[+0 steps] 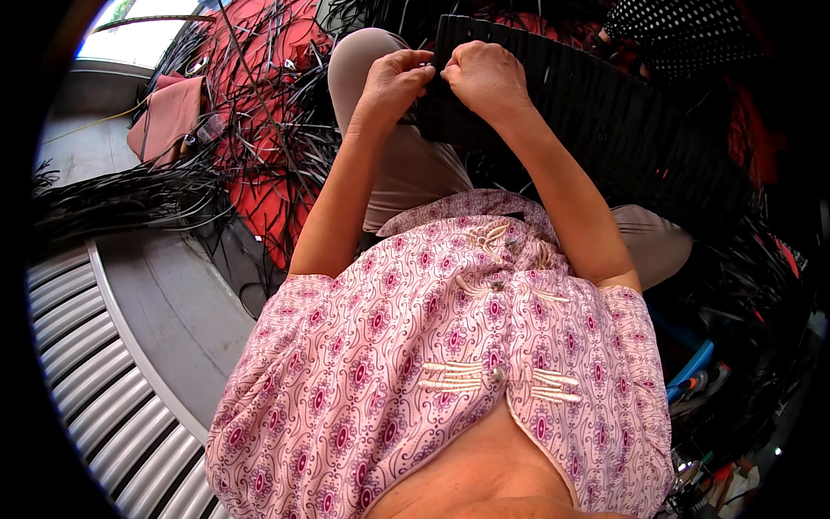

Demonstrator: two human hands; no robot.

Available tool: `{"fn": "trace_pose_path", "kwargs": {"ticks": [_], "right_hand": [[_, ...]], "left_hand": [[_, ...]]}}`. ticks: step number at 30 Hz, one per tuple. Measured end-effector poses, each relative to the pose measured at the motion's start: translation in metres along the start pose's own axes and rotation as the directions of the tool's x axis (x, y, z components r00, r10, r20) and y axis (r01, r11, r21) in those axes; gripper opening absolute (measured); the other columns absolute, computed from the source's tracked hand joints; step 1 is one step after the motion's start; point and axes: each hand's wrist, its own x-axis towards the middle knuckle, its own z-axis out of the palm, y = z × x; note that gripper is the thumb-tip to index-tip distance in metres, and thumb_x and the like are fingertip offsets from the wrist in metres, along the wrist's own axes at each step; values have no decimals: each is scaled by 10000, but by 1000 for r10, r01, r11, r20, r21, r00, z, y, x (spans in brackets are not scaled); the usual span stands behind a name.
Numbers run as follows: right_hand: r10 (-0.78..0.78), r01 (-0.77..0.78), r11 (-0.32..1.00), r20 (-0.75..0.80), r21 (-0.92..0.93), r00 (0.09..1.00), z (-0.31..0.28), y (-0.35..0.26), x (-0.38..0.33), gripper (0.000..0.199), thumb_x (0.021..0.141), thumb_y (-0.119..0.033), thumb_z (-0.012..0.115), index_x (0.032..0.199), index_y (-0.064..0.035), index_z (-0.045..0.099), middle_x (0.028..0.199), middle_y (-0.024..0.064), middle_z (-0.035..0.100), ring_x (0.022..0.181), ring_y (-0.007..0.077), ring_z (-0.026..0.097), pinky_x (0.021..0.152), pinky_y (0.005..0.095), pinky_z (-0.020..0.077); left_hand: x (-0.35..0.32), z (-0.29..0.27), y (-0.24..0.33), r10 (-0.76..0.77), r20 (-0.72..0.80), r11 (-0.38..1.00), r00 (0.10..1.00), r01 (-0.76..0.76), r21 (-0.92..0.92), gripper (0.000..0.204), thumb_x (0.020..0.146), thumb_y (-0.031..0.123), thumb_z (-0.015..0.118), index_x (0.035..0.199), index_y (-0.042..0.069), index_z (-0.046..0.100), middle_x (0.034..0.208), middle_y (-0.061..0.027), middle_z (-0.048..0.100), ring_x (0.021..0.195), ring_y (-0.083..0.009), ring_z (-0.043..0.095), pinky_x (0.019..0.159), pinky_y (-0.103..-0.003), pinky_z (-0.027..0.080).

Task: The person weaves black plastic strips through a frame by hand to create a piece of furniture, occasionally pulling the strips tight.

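A long black woven piece [596,108], made of flat dark strips, lies across my lap and stretches off to the right. At its left end my left hand [396,84] is closed in a pinch, thumb against fingers. My right hand [491,80] is curled closed just right of it, over the edge of the woven piece. A small gap parts the two sets of fingertips. Whatever lies between the fingers is too small and dark to make out.
Loose black strips [268,112] tangle over a red sheet [259,216] at left. A thick strip bundle [130,199] lies beside a pink cloth [169,121]. Silver slats [112,381] run along the lower left. Someone in dotted clothing [683,35] is at far right; a blue container [692,363] is right.
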Motion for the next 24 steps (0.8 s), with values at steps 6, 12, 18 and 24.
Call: {"fn": "trace_pose_path", "kwargs": {"ticks": [6, 12, 18, 24], "right_hand": [[-78, 74, 995, -48, -68, 996, 3, -3, 0, 195, 856, -271, 679, 886, -92, 752, 853, 140, 726, 863, 319, 711, 820, 417, 558], [-174, 181, 983, -162, 30, 971, 7, -2, -11, 227, 816, -258, 733, 931, -64, 718, 901, 135, 705, 881, 328, 704, 799, 414, 565], [-355, 390, 919, -555, -59, 752, -12, 42, -48, 275, 801, -144, 743, 1060, -95, 665, 1052, 60, 637, 981, 262, 625, 888, 385, 513], [-354, 233, 930, -525, -285, 774, -17, 84, -93, 304, 800, -163, 748, 1090, -107, 676, 1073, 28, 624, 994, 224, 606, 872, 374, 473]], "left_hand": [[5, -12, 3, 252, 52, 809, 966, -240, 537, 249, 905, 144, 654, 1095, -10, 695, 831, -23, 682, 663, -79, 623, 626, -232, 509], [1, -15, 6, 105, -20, 956, 994, -95, 278, 188, 906, 172, 667, 970, -4, 683, 779, -21, 672, 613, -91, 628, 596, -241, 509], [-5, -27, 1, 66, -141, 989, 988, -46, 140, 144, 868, 112, 661, 933, -13, 692, 764, -61, 697, 654, -116, 693, 593, -248, 534], [-6, -26, -5, 79, -224, 996, 972, -86, -24, 113, 866, 74, 661, 941, -6, 690, 794, -38, 689, 598, -91, 645, 553, -222, 513]]}}
